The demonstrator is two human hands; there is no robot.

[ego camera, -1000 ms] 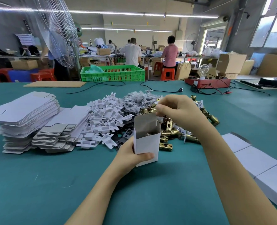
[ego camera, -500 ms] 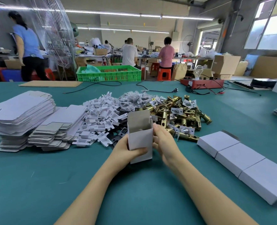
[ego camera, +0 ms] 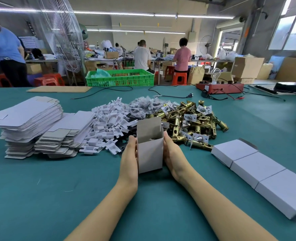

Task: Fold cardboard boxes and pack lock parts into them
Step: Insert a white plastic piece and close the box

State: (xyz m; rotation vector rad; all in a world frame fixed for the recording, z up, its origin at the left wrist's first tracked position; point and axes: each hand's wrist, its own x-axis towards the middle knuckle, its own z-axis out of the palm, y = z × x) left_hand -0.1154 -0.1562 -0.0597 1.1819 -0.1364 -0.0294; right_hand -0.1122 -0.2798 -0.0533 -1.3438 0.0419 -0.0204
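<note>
- Left hand (ego camera: pixel 129 153) and right hand (ego camera: pixel 174 153) apart, fingers straight, pressing opposite sides of upright open white carton (ego camera: pixel 149 150), mid worktop (ego camera: pixel 39 197).
- Behind: brass latch bolts (ego camera: pixel 192 119), white inserts (ego camera: pixel 109 126).
- Left: flat carton blanks (ego camera: pixel 29 122).
- Right: closed cartons (ego camera: pixel 258 173).

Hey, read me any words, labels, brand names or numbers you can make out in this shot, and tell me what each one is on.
No text can be read anywhere in this view.
Open white box, held between the left hand and right hand: plain, no print.
Closed white boxes and flat box blanks: plain.
Small tags on the brass lock parts: too small to read.
Brown cartons at the back: nothing legible.
</note>
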